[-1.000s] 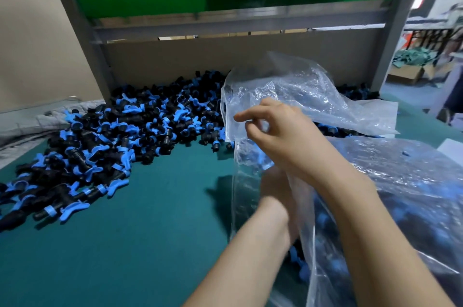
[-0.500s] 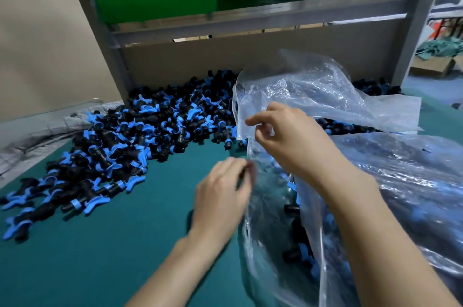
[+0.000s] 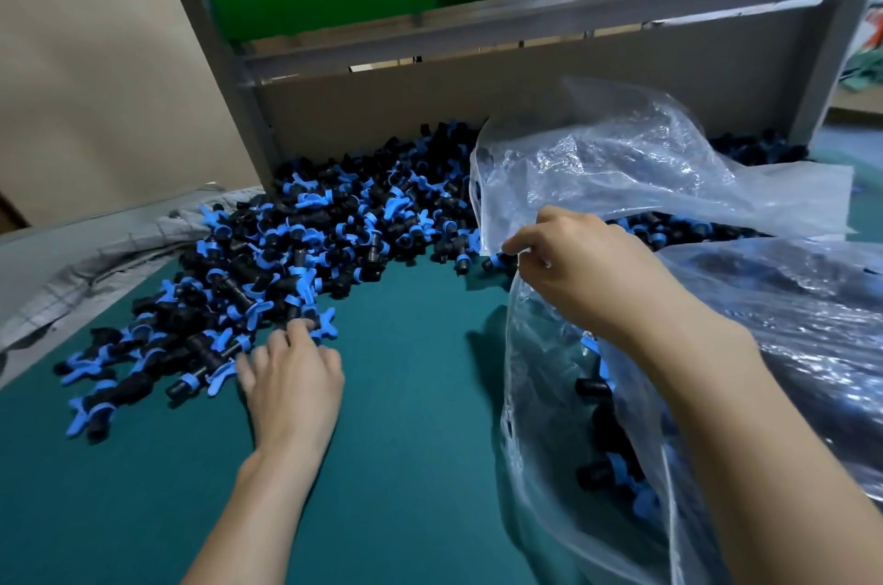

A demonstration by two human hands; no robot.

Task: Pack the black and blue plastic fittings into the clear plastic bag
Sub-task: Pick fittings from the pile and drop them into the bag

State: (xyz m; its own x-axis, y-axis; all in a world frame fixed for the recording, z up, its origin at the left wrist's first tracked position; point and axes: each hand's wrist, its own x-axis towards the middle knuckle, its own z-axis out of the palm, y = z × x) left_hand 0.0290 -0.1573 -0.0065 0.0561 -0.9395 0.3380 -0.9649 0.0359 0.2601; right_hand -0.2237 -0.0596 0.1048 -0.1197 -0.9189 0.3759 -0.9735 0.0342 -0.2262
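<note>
Black and blue fittings (image 3: pixel 306 245) heap on teal tabletop (image 3: pixel 406 417) against a cardboard panel (image 3: pixel 478 106); left hand (image 3: pixel 291 386), fingers relaxed, touches the nearest; right hand (image 3: pixel 590 271) pinches the clear plastic bag (image 3: pixel 621 164).

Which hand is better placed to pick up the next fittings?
Left. The left hand is free, touching the near edge of the loose fittings. The right hand is busy pinching the rim of the clear bag, holding its mouth open.
</note>
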